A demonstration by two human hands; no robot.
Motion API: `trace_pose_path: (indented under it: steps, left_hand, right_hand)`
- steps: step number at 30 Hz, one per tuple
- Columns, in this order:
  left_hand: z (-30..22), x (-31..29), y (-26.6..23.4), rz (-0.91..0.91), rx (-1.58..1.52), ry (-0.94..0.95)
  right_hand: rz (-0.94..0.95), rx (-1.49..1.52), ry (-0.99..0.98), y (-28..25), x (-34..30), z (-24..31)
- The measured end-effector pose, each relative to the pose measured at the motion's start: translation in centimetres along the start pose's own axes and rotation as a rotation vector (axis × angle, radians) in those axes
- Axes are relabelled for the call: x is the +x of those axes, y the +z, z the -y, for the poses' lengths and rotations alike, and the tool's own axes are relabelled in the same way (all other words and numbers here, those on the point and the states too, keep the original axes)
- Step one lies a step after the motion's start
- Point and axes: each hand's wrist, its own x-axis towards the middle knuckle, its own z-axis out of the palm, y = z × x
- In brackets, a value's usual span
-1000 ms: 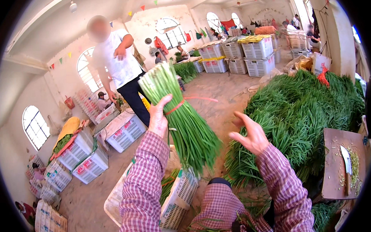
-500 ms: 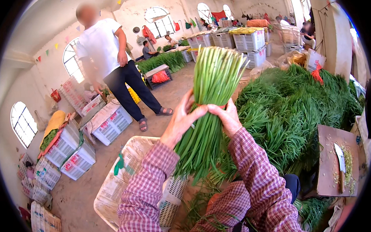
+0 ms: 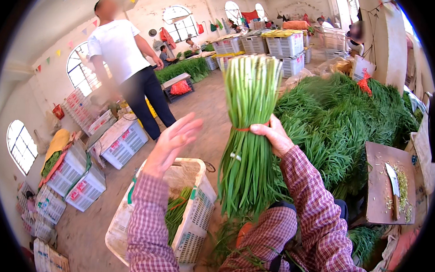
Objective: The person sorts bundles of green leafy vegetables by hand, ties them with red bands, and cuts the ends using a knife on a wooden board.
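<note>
One bundle of green stalks [image 3: 249, 147] stands upright in the head view, pale ends up, clamped in the fingers of the right hand [image 3: 276, 138] at its red band [image 3: 241, 130]; the left hand [image 3: 172, 143] is apart from it, fingers stretched out; lower left sits a white crate [image 3: 197, 228], and right, a leafy heap [image 3: 332, 132] beside a knife [image 3: 392, 180] on a board [image 3: 376, 188]

The bundle [image 3: 249, 149] is green (paler above), its band [image 3: 241, 129] red

Green stalk bundle [image 3: 252, 96]; red-tied; upright in right hand [image 3: 276, 138].
</note>
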Motion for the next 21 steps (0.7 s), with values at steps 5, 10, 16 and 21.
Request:
trace_pose_path:
  steps: [5, 10, 16, 21]
  left_hand:
    - [0.3, 0.9, 3.5, 0.090, -0.216, -0.056]
    - [3.6, -1.9, 2.5, -0.037, -0.576, -0.054]
    - [3.5, -2.1, 2.8, -0.354, -0.568, 0.067]
    - [3.5, -2.1, 1.7, -0.506, -0.409, 0.100]
  right_hand:
    - [0.287, 0.085, 0.049, 6.4, 0.0, -0.7]
    - [0.368, -0.408, -0.177, 8.3, 1.9, -2.5]
    - [-0.108, -0.890, -0.516, 9.3, -1.4, -3.0]
    - [-0.072, -0.908, -0.663, 10.9, -6.9, -2.3]
